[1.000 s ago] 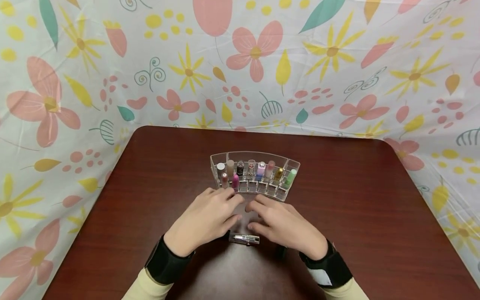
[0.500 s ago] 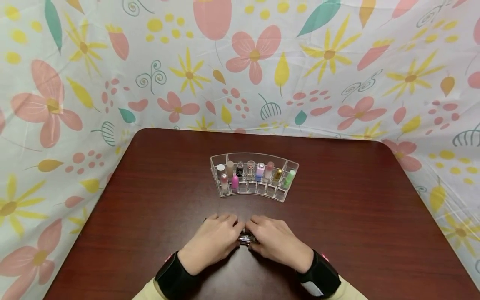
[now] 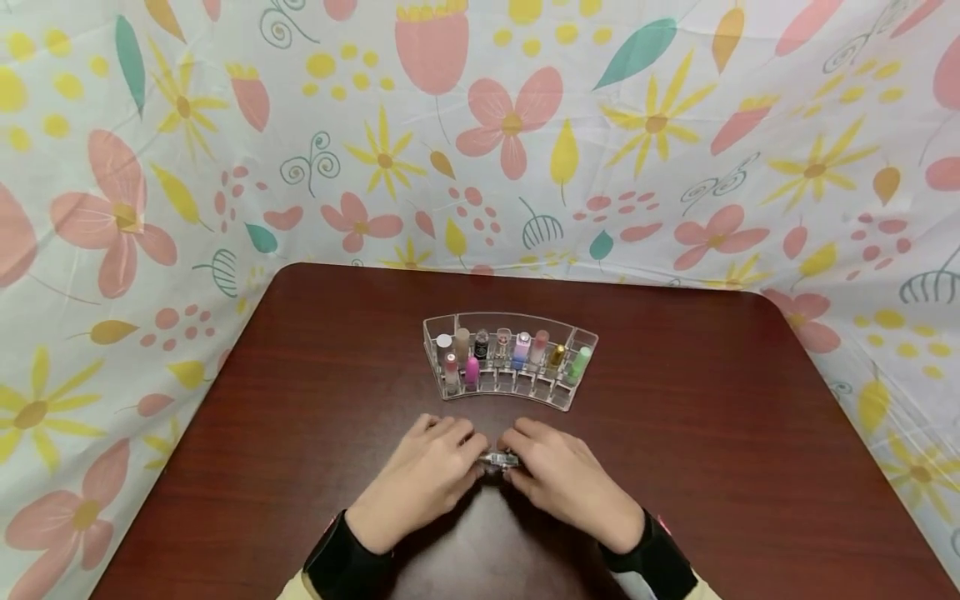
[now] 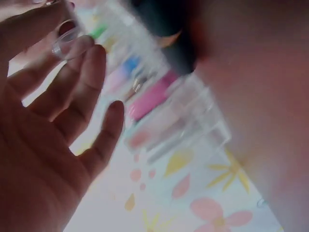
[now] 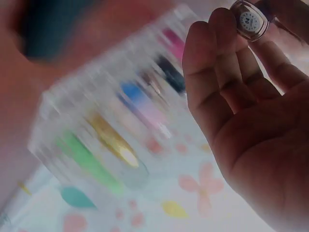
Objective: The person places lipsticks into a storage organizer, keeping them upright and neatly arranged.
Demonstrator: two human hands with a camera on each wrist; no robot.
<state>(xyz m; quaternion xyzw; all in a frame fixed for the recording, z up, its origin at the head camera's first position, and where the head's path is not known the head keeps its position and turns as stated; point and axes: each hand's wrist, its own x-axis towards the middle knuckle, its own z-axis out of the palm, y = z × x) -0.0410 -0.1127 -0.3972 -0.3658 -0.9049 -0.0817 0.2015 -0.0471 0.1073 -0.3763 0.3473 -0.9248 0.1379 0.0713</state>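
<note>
Between the two hands lies a silver lipstick tube (image 3: 501, 459), held level at the table's near middle. My left hand (image 3: 423, 467) pinches its left end; in the left wrist view a clear, rounded end (image 4: 67, 44) shows at the fingertips. From the other side my right hand (image 3: 573, 475) grips the tube, and the right wrist view shows its base (image 5: 251, 21) with a round "04" label. Fingers cover most of the tube. Beyond the hands stands a clear curved organizer (image 3: 525, 384) with several lipsticks and cosmetic tubes upright in it, including a magenta one (image 3: 472, 371) in the front row.
The dark red-brown table (image 3: 712, 433) spreads around the hands. A flowered cloth (image 3: 300, 108) hangs behind and beside it. At the organizer's right end stands a green tube (image 3: 580, 363). Blurred dark shapes cross the tops of both wrist views.
Both hands came back from the organizer's front edge to the lipstick tube lying on the table and took hold of it. Since half a second ago they have shifted slightly away from the body.
</note>
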